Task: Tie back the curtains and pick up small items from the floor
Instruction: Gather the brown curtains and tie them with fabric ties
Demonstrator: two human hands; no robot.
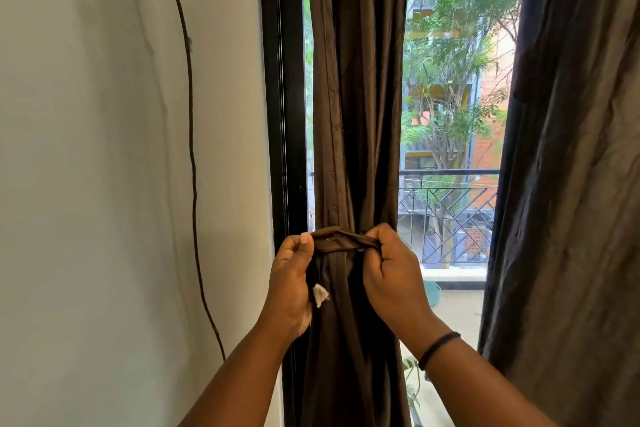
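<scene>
Hanging gathered into a narrow column just right of the black window frame (282,114): a dark brown pleated fabric curtain (356,97). Wrapping across its front at the pinched waist: a matching dark brown fabric tie-back band (341,240). Gripping the band's left end, fingers curled tight, thumb on top: the left hand (289,282). Pinching the right end, fingers curled into a fist around the cloth: the right hand (393,279), wearing a thin black wristband (438,348). Showing beside the left palm: a small white tag (320,294). Hanging loose at far right: a second dark curtain (571,184). Running down the white wall (104,149): a thin dark cable (190,114).
</scene>
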